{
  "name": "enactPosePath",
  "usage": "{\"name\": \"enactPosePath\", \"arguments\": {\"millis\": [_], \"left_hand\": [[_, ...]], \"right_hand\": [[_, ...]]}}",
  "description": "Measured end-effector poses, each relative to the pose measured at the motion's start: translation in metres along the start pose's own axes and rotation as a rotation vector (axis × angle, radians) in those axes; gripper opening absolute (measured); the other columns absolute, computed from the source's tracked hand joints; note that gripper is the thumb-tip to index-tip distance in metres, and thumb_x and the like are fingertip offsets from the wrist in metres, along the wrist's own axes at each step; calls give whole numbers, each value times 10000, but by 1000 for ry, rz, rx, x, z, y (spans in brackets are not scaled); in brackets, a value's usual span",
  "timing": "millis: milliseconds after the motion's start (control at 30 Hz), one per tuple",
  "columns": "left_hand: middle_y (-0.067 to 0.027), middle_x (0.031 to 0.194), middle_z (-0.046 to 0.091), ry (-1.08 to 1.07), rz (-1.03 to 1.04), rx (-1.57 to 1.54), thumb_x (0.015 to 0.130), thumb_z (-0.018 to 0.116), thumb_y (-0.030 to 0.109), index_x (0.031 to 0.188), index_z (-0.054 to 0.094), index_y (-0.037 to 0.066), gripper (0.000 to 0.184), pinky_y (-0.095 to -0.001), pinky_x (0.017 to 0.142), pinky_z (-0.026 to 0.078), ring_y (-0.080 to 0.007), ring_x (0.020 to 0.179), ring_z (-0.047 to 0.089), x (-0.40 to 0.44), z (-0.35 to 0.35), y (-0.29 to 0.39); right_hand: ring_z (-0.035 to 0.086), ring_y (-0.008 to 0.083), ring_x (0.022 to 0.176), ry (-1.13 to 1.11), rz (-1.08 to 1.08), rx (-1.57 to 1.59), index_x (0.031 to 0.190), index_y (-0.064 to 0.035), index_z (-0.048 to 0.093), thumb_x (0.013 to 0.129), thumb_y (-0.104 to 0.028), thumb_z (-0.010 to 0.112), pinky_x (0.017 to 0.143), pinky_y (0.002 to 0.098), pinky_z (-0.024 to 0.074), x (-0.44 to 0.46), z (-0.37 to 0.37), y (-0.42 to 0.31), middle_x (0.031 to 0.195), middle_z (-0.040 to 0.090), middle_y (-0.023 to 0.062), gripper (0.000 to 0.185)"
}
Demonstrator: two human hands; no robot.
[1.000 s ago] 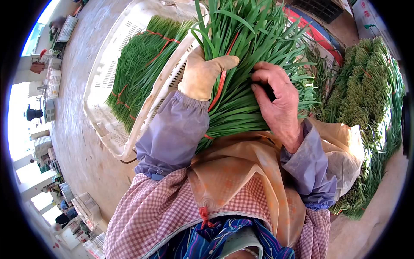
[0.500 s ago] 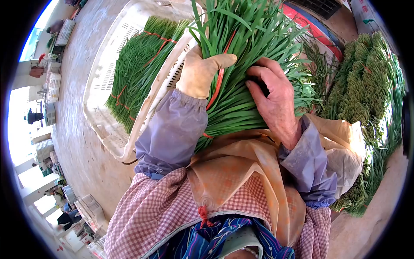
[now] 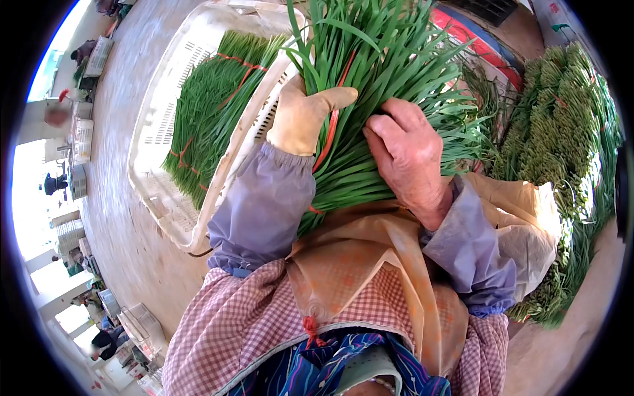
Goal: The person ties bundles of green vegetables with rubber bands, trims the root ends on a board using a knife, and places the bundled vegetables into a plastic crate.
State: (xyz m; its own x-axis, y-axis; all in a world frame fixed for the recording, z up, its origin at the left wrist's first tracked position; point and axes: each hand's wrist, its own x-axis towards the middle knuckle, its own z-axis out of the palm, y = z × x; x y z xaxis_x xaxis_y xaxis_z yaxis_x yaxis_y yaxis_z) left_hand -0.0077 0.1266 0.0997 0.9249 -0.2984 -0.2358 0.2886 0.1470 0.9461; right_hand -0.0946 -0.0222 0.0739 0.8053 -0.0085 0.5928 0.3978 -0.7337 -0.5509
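A large bundle of garlic chives (image 3: 370, 142) with a red band (image 3: 335, 119) around it lies across my lap, leaves fanning up and right. My left hand (image 3: 300, 117), in a cream glove, grips the bundle's left side, its thumb over the band. Bare, my right hand (image 3: 409, 155) is closed in a pinch against the leaves on the right; its fingertips are partly hidden, and I cannot make out what is between them. Left of the bundle, a white plastic crate (image 3: 148, 148) holds more chives (image 3: 214, 109) tied with red bands.
A tall stack of chive bundles (image 3: 551, 132) stands at my right, beside a tan sheet (image 3: 522, 218). Loose leaves (image 3: 485, 99) lie near a red-edged surface (image 3: 472, 39). Across the concrete floor (image 3: 112, 191), a person (image 3: 105, 340) and several crates (image 3: 142, 330) line the far side.
My right hand has shifted slightly left and its fingers have drawn together against the leaves. My left hand keeps its grip on the bundle. The view has moved slightly.
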Motion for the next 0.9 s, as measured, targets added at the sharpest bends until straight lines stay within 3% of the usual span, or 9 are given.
{"name": "enactPosePath", "arguments": {"millis": [67, 167, 267, 367, 467, 567, 633, 767, 900], "left_hand": [[-127, 1042, 710, 17, 53, 55, 765, 696, -78, 1160, 618, -52, 403, -319, 845, 545, -212, 907, 676, 1, 0, -3], [-125, 1069, 700, 4, 65, 98, 758, 709, -69, 1204, 592, -50, 461, -321, 864, 530, -213, 936, 668, -4, -1, -1], [-120, 1150, 669, -12, 120, 241, 775, 728, -25, 1264, 571, -29, 514, -324, 926, 494, -195, 1018, 635, -4, -2, -3], [-121, 1166, 661, -128, 191, 270, 793, 741, 8, 1287, 559, -32, 528, -327, 960, 474, -195, 1049, 619, -6, 6, 2], [-137, 1312, 573, -375, 124, 299, 710, 871, 149, 1437, 382, -32, 894, -343, 1050, 412, -214, 1196, 541, -12, 2, 15], [-183, 1419, 482, -446, 198, 634, 635, 927, 240, 1522, 213, -16, 1168, -370, 1119, 358, -262, 1337, 445, -16, 1, 13], [-214, 1379, 524, -286, 391, 879, 652, 892, 190, 1512, 237, -15, 1100, -368, 1089, 397, -298, 1310, 495, -7, -5, -7], [-211, 1150, 666, -132, 283, 1030, 730, 743, 119, 1418, 405, -19, 779, -369, 960, 491, -320, 1079, 652, -5, 5, -2], [-152, 1158, 669, -18, 165, 863, 711, 758, 31, 1307, 521, -19, 643, -337, 937, 493, -243, 1035, 655, 5, -12, -9]], "right_hand": [[641, 276, 816, 179, 6, 61, 857, -43, 624, 759, 2, 720, 710, 330, 530, -6, 7, 4, 960, 654, 119, 145], [661, 238, 850, 298, 479, 243, 877, -34, 632, 813, 30, 683, 753, 315, 525, 2, -21, 22, 980, 682, 129, 103], [661, 244, 941, 407, 289, 12, 952, 0, 645, 846, 55, 655, 833, 306, 505, 4, -55, 35, 1028, 688, 141, 119], [645, 254, 1014, 318, -45, -468, 997, -53, 660, 800, -29, 728, 1065, 457, 373, 4, -88, 10, 1080, 691, 108, 210], [621, 252, 1051, 123, -329, -288, 1071, -81, 640, 793, -139, 750, 1132, 567, 266, -11, -70, 1, 1113, 667, 90, 304], [614, 286, 920, -179, -114, -281, 1049, -61, 622, 799, -291, 736, 1024, 549, 365, -24, -49, -14, 912, 603, 106, 359], [612, 284, 839, -319, -18, -273, 1007, -52, 614, 809, -319, 724, 924, 491, 450, -47, -43, -14, 844, 575, 101, 350], [606, 244, 679, -349, 24, -229, 915, -62, 590, 834, -331, 702, 662, 378, 503, -72, -47, -24, 766, 548, 79, 303], [601, 232, 610, -341, 19, -208, 873, -75, 576, 851, -330, 690, 564, 349, 497, -81, -48, -24, 728, 535, 66, 280]]}}
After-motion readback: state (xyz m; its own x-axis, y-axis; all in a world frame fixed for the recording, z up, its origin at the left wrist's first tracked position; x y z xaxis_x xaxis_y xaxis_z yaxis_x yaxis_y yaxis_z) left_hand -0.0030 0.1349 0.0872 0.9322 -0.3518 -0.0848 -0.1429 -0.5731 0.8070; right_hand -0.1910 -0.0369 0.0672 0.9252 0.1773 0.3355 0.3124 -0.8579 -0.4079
